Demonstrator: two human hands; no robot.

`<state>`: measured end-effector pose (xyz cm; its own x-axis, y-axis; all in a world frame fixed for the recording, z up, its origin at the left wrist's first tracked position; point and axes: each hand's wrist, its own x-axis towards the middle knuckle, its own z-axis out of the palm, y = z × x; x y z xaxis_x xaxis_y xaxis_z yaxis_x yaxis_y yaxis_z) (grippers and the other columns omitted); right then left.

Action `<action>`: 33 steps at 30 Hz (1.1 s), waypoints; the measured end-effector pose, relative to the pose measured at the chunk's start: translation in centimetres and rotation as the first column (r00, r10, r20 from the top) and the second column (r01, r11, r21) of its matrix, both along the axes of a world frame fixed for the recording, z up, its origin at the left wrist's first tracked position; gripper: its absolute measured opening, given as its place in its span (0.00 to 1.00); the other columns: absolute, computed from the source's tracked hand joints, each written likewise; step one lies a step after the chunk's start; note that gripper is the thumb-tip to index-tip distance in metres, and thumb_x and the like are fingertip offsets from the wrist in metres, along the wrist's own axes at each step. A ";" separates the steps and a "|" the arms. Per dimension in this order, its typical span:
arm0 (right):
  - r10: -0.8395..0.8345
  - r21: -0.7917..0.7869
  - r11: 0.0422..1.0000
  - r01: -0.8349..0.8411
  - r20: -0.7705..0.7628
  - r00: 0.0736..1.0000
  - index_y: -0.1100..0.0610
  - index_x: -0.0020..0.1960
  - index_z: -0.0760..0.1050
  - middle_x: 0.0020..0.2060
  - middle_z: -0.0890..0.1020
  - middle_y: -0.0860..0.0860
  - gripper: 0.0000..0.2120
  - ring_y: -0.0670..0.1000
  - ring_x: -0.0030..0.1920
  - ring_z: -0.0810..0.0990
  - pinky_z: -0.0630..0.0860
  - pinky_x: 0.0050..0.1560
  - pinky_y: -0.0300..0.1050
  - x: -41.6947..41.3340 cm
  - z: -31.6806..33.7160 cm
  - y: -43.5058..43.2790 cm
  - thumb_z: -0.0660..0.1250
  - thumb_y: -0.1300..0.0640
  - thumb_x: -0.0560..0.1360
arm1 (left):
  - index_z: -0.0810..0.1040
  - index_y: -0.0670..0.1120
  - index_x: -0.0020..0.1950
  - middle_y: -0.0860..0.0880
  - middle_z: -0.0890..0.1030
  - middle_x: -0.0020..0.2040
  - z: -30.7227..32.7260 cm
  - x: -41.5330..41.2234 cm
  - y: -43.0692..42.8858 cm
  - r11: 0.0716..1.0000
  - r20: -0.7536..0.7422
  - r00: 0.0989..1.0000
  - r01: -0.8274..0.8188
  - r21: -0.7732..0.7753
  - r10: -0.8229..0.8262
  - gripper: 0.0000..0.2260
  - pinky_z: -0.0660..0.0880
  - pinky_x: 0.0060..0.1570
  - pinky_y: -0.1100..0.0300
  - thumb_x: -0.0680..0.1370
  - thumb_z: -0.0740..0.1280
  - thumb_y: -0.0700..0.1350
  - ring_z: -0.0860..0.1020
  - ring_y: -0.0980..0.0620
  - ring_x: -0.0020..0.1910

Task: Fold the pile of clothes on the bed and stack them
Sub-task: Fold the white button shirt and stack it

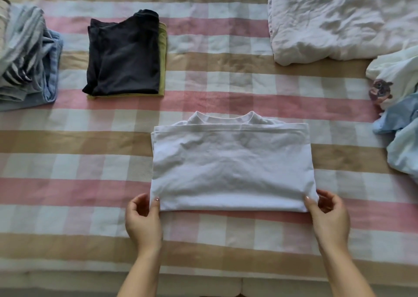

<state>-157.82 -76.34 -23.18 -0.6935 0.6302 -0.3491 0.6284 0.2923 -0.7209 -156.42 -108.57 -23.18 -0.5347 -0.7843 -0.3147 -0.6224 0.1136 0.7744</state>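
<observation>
Two hands work together on one white shirt [233, 167]. The left hand [142, 219] pinches its near left corner and the right hand [328, 217] pinches its near right corner, so the hands are well apart, with the whole shirt width between them. I think this grip keeps the folded edge straight and makes the shirt ready for one more fold or a lift.

The shirt lies on the checked cover [67, 161] just beyond the hands, with its collar on the far side. Far beyond the left hand is a black folded piece [124, 56] on top of a green one [162, 47], probably the stack to join. Beyond the right hand, at the edge, pale clothes [400, 120] wait unfolded.
</observation>
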 end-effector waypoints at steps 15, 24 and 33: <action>0.024 0.038 0.999 -0.024 0.007 1.000 0.59 0.57 0.74 0.52 0.75 0.54 0.12 0.49 0.49 0.73 0.67 0.47 0.39 -0.6 2.1 -0.8 0.67 0.63 0.74 | 0.78 0.43 0.49 0.50 0.75 0.49 3.5 -9.5 20.0 0.617 -0.165 0.596 0.742 -0.261 -0.786 0.07 0.73 0.39 0.62 0.73 0.66 0.35 0.77 0.51 0.43; 0.064 -0.029 0.998 -0.059 0.210 0.976 0.49 0.51 0.75 0.44 0.80 0.46 0.08 0.50 0.47 0.78 0.73 0.43 0.46 -0.6 1.1 -1.0 0.68 0.51 0.73 | 0.69 0.46 0.57 0.47 0.69 0.56 -0.5 -14.5 27.8 0.376 0.338 0.452 0.887 -0.267 -0.826 0.20 0.68 0.47 0.53 0.72 0.66 0.58 0.69 0.47 0.57; -0.114 -0.092 0.990 0.111 -0.022 0.993 0.42 0.36 0.71 0.31 0.78 0.45 0.16 0.47 0.34 0.76 0.69 0.34 0.33 0.2 1.9 -3.0 0.72 0.61 0.70 | 0.69 0.40 0.48 0.44 0.74 0.44 0.3 -15.9 26.4 0.525 0.074 0.542 0.834 -0.170 -0.837 0.07 0.65 0.39 0.56 0.72 0.62 0.34 0.72 0.43 0.43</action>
